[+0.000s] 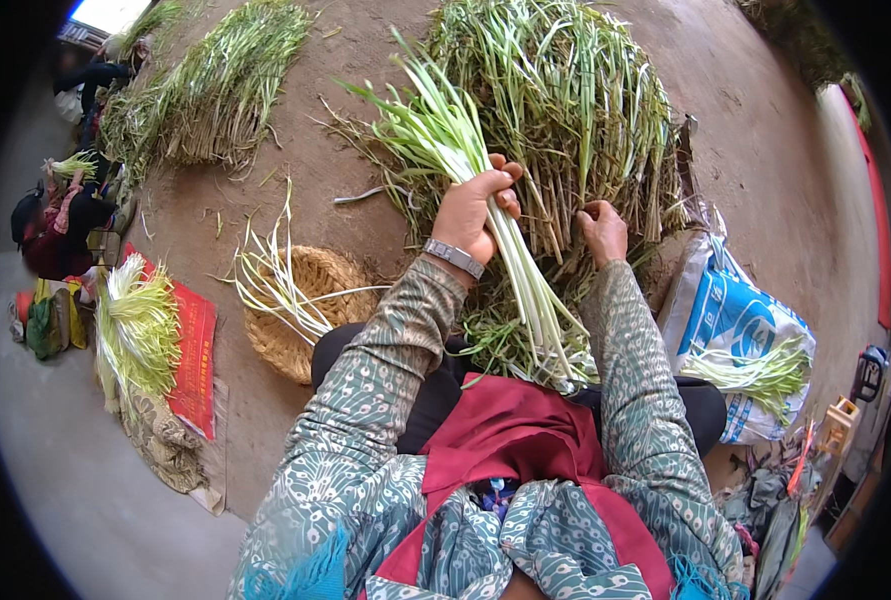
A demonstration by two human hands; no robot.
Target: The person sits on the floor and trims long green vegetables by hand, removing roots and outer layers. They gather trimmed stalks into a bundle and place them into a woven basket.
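Observation:
My left hand (469,206), with a metal-banded watch at the wrist, grips a bunch of trimmed green garlic stalks (526,274). Their leafy tops point away from me, and the pale ends hang over my lap. Thumb and forefinger of my right hand (605,231) pinch at the lower end of a stalk (586,157) in the big pile of untrimmed green garlic (550,82). That pile lies directly ahead, its brown dry-skinned ends facing me. Loose leaf and skin scraps (494,341) lie beneath the held bunch.
A woven straw seat (355,274) with pale stalks on it is at left. Beyond it, cleaned stalks (141,322) lie on red sheeting (196,352). A white-and-blue sack (772,319) at right bears more stalks (753,371). Another pile (220,90) and a seated person (62,232) are farther left.

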